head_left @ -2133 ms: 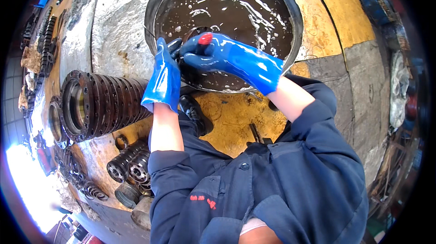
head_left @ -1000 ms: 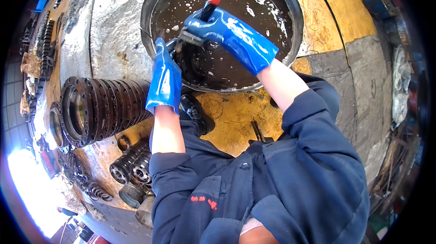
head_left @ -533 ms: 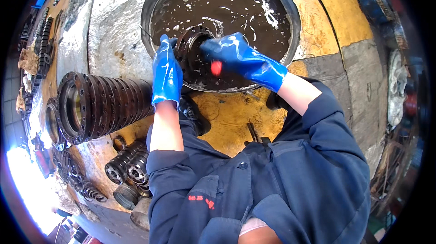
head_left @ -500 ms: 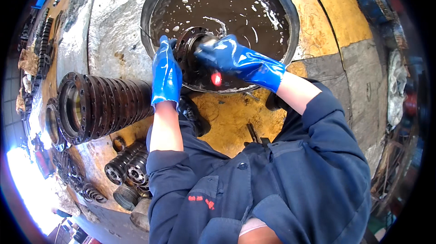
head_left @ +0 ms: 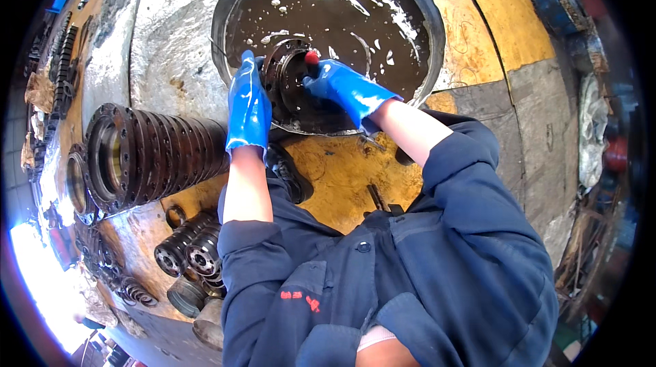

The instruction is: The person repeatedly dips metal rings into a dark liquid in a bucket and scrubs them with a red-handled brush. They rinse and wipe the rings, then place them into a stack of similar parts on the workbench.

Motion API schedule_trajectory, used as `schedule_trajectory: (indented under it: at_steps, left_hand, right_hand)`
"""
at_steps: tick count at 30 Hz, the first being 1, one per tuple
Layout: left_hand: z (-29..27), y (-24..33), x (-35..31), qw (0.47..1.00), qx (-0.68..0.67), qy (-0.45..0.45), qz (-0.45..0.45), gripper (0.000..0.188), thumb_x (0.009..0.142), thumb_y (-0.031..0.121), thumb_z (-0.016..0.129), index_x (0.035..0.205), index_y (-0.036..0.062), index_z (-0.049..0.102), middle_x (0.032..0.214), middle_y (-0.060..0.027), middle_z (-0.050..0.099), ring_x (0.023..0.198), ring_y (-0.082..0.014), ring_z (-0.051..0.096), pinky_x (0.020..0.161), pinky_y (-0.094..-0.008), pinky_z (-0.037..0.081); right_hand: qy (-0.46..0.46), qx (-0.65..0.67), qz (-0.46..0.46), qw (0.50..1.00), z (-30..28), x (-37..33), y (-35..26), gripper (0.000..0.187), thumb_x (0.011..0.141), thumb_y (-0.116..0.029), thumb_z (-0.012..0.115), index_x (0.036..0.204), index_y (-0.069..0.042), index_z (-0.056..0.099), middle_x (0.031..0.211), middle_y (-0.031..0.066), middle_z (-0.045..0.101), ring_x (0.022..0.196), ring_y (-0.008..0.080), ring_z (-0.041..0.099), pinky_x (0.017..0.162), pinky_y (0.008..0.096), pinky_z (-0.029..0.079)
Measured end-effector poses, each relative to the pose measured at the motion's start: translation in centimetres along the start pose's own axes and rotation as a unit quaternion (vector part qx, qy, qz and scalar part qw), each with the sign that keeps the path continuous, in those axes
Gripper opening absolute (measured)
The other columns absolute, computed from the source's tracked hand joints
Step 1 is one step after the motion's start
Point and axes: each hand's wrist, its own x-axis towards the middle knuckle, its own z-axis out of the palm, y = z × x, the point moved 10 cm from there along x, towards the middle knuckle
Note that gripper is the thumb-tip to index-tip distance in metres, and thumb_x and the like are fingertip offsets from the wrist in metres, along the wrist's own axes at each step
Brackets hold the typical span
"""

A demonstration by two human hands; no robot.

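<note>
My left hand (head_left: 249,100), in a long blue rubber glove, grips the left side of a dark, wet flanged metal ring (head_left: 279,76). The ring is tilted up on edge at the near side of a round tub (head_left: 220,8) of murky brown liquid, its bolt-holed rim showing. My right hand (head_left: 335,87), gloved the same way, is closed at the ring's opening around a tool with a red end (head_left: 311,57). Only that red end stands out above the fingers; the tool's working part is hidden, so its exact kind cannot be made out.
Left of the tub lies a row of similar flanged rings (head_left: 154,155). Nearer me are smaller dark cylindrical parts (head_left: 184,247) and several thin rings (head_left: 139,292). Foam floats on the liquid. Beneath my knees is yellow, stained flooring (head_left: 342,182).
My right hand has turned and shifted slightly at the ring's opening. The tool's red end has swung from below the hand to above it. My left hand keeps its hold.
</note>
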Motion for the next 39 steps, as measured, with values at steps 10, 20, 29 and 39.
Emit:
schedule_trajectory:
  at_steps: [10,20,29,39]
  left_hand:
    - [1.1,3.6,-2.6,0.997,0.045,0.037,0.04,0.063,0.111,0.051,0.049,0.134,-0.0052,0.066,0.11,-0.0131,0.072,0.096,-0.0216,0.06,0.091,-0.0361,0.049]
    - [0.8,4.1,-2.5,0.981,0.155,0.027,0.112,0.06,0.111,0.049,0.05,0.134,-0.0046,0.065,0.117,-0.0144,0.07,0.099,-0.022,0.06,0.091,-0.0356,0.05]
    - [1.7,5.6,-4.6,0.991,0.132,0.019,-0.003,0.069,0.112,0.052,0.045,0.144,-0.007,0.06,0.141,-0.0198,0.066,0.129,-0.0265,0.061,0.114,-0.0342,0.042]
    - [0.9,5.1,-3.5,0.992,0.1,0.051,0.066,0.055,0.111,0.044,0.051,0.128,-0.0058,0.068,0.116,-0.0156,0.072,0.104,-0.0235,0.063,0.095,-0.0382,0.049]
  right_hand:
    - [-0.026,0.598,0.275,0.753,6.4,-1.4,6.7,0.023,0.108,-0.024,0.058,0.112,-0.007,0.073,0.094,0.0066,0.071,0.086,0.0152,0.068,0.08,0.0333,0.059]
    - [0.068,0.68,0.171,0.71,4.9,-0.6,6.3,0.019,0.105,-0.026,0.064,0.116,-0.015,0.075,0.084,0.0023,0.072,0.08,0.0165,0.068,0.074,0.0359,0.055]
    - [-0.022,-0.198,-0.055,0.978,1.8,-1.2,-0.5,0.032,0.09,-0.046,0.071,0.109,-0.022,0.08,0.106,0.0124,0.078,0.101,0.0303,0.076,0.088,0.0445,0.058]
    - [0.052,-0.386,-0.277,0.879,1.7,-2.1,-6.0,0.046,0.102,-0.032,0.057,0.144,-0.013,0.062,0.134,0.0203,0.064,0.093,0.0335,0.075,0.085,0.0499,0.056]
